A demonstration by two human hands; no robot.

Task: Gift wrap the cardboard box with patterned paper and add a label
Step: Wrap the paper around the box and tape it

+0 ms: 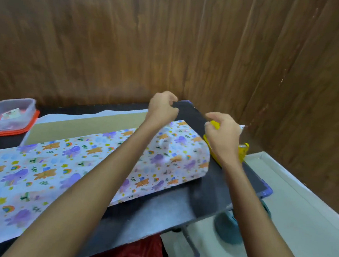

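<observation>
Gripping yellow plastic object (215, 124), likely tape, in right hand (222, 137); left hand (162, 109) curled beside, grip contents unclear. Brown cardboard box (87, 125) on black desk (157, 213), half under patterned paper (59, 159). Pull paper taut before taping.

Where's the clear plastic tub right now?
Head view, far left: the plastic tub sits at the back of the table, left of the cardboard box, by the wooden wall.

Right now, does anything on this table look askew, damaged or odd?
Yes: the patterned paper is dented and puckered on top near its right end, and a bare strip of the cardboard box shows along the far side, not yet covered.
</observation>
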